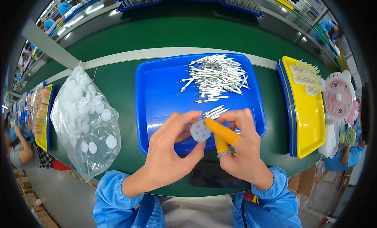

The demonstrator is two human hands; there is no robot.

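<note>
While both hands meet over the near edge of the blue tray (157,90), the small white disc (200,131) sits pinched in the left hand (167,157) — thumb below, fingers above, the grip closed on its rim. The right hand (241,149), wearing an orange finger cot (222,133), presses that fingertip against the disc's right side and holds nothing else visible. The loose white pins (216,77) lie farther up the tray, nearer the right hand — long axes mostly left to right. A bag of discs (84,118) rests on the green tabletop (121,86) to the left.
</note>
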